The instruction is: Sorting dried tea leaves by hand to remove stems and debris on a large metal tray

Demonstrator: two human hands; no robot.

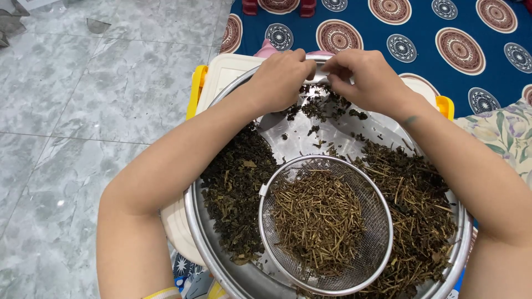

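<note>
A wide steel basin point(195, 224) holds dark dried tea leaves point(235, 191) on its left and a pile of leaves mixed with brown stems point(418, 207) on its right. A round wire-mesh sieve point(382, 243) filled with thin dried stems point(317, 218) sits inside the basin near me. At the far rim, my left hand point(282, 77) and my right hand point(363, 77) meet fingertip to fingertip, pinching small bits above a little heap of dark leaves point(321, 108). What they pinch is too small to make out.
The basin rests on a cream plastic box lid point(224, 72) with yellow clasps point(197, 91). A blue mat with round patterns point(438, 61) lies beyond, grey marble floor tiles point(83, 111) to the left, and floral cloth point(507, 135) at the right.
</note>
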